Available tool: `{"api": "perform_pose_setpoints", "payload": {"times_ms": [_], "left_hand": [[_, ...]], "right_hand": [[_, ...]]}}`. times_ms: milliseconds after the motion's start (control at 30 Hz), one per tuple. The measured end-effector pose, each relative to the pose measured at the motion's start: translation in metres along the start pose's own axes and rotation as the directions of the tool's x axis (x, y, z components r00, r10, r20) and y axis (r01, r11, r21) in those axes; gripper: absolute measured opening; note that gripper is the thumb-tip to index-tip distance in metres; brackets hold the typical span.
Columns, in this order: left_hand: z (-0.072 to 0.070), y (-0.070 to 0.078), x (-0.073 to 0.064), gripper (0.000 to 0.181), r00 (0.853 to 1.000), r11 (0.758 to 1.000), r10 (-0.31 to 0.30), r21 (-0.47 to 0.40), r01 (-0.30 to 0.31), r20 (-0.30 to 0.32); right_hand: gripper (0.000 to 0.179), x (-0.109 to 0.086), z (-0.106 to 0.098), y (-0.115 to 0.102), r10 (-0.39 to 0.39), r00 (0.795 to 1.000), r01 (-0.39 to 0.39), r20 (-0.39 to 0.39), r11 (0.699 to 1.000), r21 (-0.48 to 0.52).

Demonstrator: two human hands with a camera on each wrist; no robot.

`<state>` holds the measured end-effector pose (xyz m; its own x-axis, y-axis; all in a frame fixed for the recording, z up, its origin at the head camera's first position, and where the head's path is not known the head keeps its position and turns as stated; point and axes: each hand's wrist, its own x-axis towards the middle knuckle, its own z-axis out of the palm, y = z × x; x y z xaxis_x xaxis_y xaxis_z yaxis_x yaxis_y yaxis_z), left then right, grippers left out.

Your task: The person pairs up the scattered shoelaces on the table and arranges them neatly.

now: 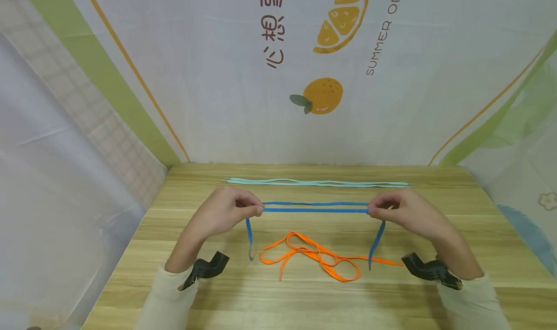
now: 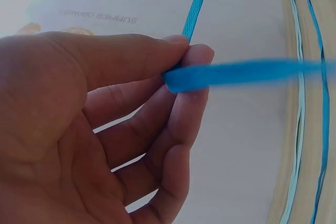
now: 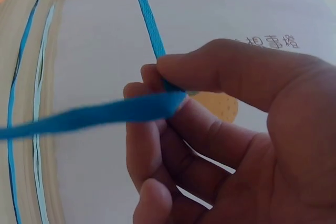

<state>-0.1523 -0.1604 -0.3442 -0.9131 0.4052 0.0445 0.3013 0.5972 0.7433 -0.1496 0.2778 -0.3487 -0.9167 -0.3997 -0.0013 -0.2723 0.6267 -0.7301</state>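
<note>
A flat blue shoelace [image 1: 315,210] runs straight and taut between the two hands, above the table. My left hand [image 1: 226,208] pinches it between thumb and fingertips, and a free end [image 1: 249,233] hangs below. On the other side my right hand [image 1: 404,209] pinches the same lace, the other end [image 1: 376,240] dangling from it. In the left wrist view, the lace [image 2: 241,72] bends sharply at the thumb tip. Just beyond the held lace, a second blue lace [image 1: 322,204] lies on the table, its ends hidden behind the hands.
Several pale mint laces [image 1: 256,181] lie straight side by side along the back of the wooden table [image 1: 261,306]. A tangled orange lace [image 1: 387,261] lies loosely looped in front, below the hands. A printed cloth [image 1: 226,102] hangs behind the table.
</note>
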Motion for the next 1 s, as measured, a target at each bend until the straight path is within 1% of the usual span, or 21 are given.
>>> {"api": "perform_pose_setpoints", "payload": {"times_ms": [333,567,667,867,1000], "left_hand": [[-0.014,-0.008,-0.002,0.007,0.999,0.999,-0.034,0.007,0.034,-0.04],[-0.025,-0.013,-0.004,0.009,0.998,0.999,-0.021,0.033,0.023,-0.065],[-0.029,-0.016,-0.005,0.01,0.997,0.999,-0.014,0.035,0.017,-0.077],[-0.036,-0.022,-0.007,0.01,0.995,1.0,-0.013,0.026,0.016,-0.103],[-0.041,-0.026,-0.009,0.012,0.993,1.0,-0.026,0.009,0.027,-0.113]], "right_hand": [[0.013,-0.004,-0.013,0.012,0.033,0.999,-0.033,-0.031,0.999,0.008],[0.014,-0.008,-0.023,0.021,0.01,0.999,-0.009,-0.035,0.999,0.032],[0.016,-0.009,-0.028,0.025,0.015,0.999,-0.013,-0.041,0.999,0.044],[0.02,-0.013,-0.037,0.032,0.069,0.996,-0.066,-0.063,0.997,0.043],[0.022,-0.016,-0.043,0.037,0.102,0.992,-0.1,-0.079,0.994,0.038]]}}
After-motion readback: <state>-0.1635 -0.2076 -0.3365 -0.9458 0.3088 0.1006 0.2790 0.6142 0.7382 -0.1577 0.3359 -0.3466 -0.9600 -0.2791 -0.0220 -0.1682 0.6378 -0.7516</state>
